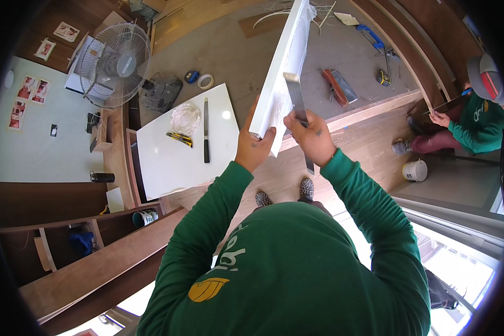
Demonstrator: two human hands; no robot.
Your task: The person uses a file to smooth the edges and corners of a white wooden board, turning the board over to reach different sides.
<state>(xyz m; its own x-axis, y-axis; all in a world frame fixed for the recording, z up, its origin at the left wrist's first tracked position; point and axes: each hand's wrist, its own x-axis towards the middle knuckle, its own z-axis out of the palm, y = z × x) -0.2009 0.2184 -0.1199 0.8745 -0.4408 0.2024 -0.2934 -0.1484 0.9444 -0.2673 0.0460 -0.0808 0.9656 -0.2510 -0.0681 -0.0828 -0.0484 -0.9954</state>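
Note:
A long white panel (273,78) stands on edge in front of me, sloping up and away, its right face covered in a whitish film or coating. My left hand (253,147) grips its near end, the thumb over the edge. In my right hand (313,137) is a flat grey metal file (295,92), held close against the panel's right side; whether it touches there, I cannot tell. On a white sheet (168,162) to the left lie a black-handled file (206,134), a crumpled white lump (186,117) and a yellow-and-black utility knife (180,139).
Beyond are a tape roll (205,82), a blue tape measure (191,76), a red-handled tool (337,87), a yellow tape measure (383,77) and a blue hacksaw (369,36). A fan (117,64) stands left. A co-worker (479,120) sits right, near a white bucket (415,170).

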